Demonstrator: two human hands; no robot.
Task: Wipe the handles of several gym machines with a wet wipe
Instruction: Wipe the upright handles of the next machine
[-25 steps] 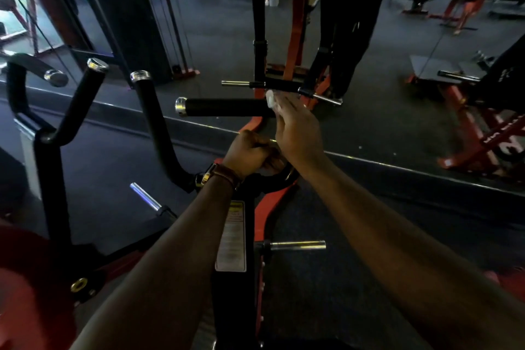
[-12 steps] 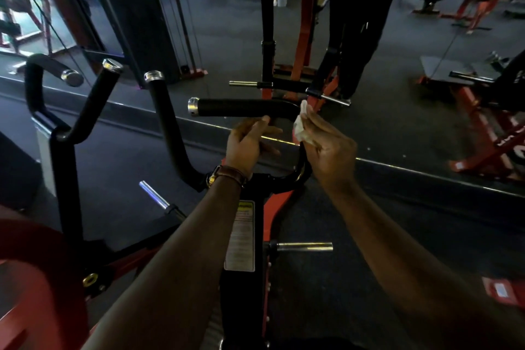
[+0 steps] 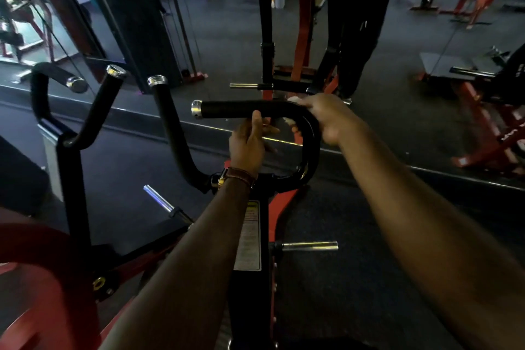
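A black curved machine handle with a chrome end cap runs left to right in front of me, then bends down at its right end. My right hand grips that bend with a white wet wipe wrapped under its fingers; only small bits of the wipe show. My left hand, with a brown watch strap at the wrist, is just below the horizontal grip, thumb up against the bar, fingers loosely curled and holding nothing.
More black handles with chrome caps rise at the left. Chrome weight pegs stick out of the black and red machine frame. A mirror wall ahead reflects other machines and a person standing.
My right hand has moved from holding the wipe free beside the bar to gripping the handle's bend with the wipe. My left hand has stayed under the bar.
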